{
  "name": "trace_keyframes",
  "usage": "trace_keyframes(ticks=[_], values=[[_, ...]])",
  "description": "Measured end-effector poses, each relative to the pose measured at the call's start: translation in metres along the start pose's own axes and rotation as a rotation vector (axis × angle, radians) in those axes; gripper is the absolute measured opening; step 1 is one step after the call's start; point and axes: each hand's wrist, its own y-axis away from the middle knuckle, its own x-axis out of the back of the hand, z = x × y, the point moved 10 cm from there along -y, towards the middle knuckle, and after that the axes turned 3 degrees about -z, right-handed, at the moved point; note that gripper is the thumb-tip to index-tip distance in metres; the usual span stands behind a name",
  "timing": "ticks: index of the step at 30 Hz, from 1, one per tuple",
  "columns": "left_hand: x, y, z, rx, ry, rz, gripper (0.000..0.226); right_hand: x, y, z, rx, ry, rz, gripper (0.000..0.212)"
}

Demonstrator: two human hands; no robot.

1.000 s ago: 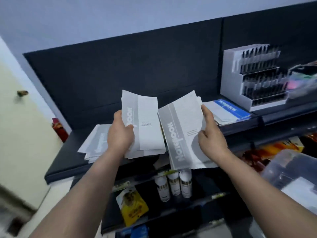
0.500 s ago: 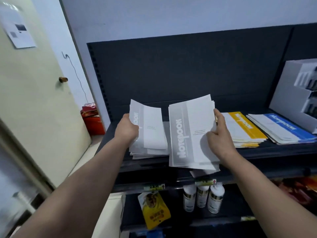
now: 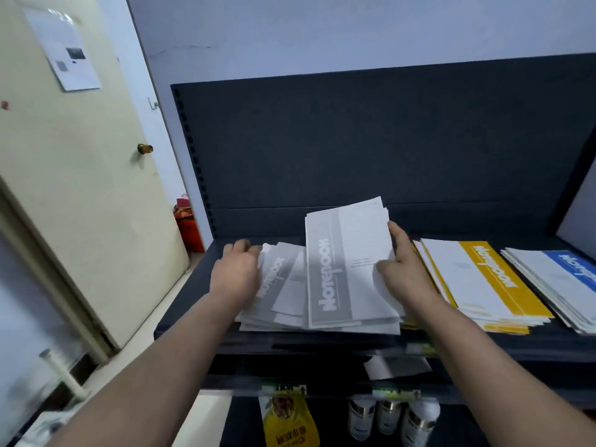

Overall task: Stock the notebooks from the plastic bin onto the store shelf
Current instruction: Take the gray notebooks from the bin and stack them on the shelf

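**Grey notebooks coming down onto the shelf**

Since half a second ago the left-hand share has dropped from mid-air onto the shelf [image 3: 196, 285], where it now lies as a loose grey notebook pile [image 3: 283, 285] well left of the yellow notebook stack [image 3: 483, 285]. The left hand [image 3: 237, 275] lies over that pile's outer edge. Blur hides its fingers, so whether it pinches the covers cannot be told.

The right hand [image 3: 404, 275] grips the grey notebook bundle [image 3: 345, 262] by its right edge, just left of the yellow stack. The bundle's near edge rests on the grey pile and its far end is raised.

The bundle's long axis runs front to back. Its grey title band lies on the side away from the yellow stack, and the title reads from the near end towards the far end.

The likely risks:
- Both grey lots are fanned, with near edges at the shelf's front lip, so letting go unsquared could let thin covers slide off.
- The bundle might also settle askew over the yellow stack.
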Motion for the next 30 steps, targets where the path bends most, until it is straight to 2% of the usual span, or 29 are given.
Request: trace_keyframes(ticks=[6,11,12,14,16,18,21,25,30], values=[[0.029,0.008,-0.027,0.058,0.04,0.058,0.047,-0.073,-0.036,0.019,-0.175,-0.116,-0.139,0.064],[0.044,0.01,-0.038,0.067,0.113,0.086,0.046,-0.123,-0.054,0.043,-0.311,0.025,-0.213,0.069],[0.045,0.01,-0.04,0.067,0.115,0.085,0.047,-0.13,-0.053,0.042,-0.296,0.142,-0.251,0.07],[0.044,0.008,-0.045,0.065,0.122,0.078,0.047,-0.136,-0.05,0.037,-0.214,0.536,-0.317,0.068],[0.042,0.005,-0.048,0.055,0.137,0.072,0.047,-0.134,-0.047,0.019,-0.046,0.959,-0.277,0.06],[0.039,0.001,-0.051,0.045,0.157,0.065,0.047,-0.14,-0.043,0.006,0.133,1.225,-0.24,0.055],[0.033,-0.005,-0.053,0.025,0.184,0.047,0.047,-0.145,-0.036,0.0,0.248,1.337,-0.217,0.047],[0.015,-0.017,-0.052,0.029,0.233,-0.067,0.045,-0.143,-0.026,-0.001,0.279,1.404,-0.182,0.041],[-0.014,-0.025,-0.04,0.023,0.293,-0.236,0.037,-0.143,-0.015,0.008,0.236,1.278,-0.181,0.033]])
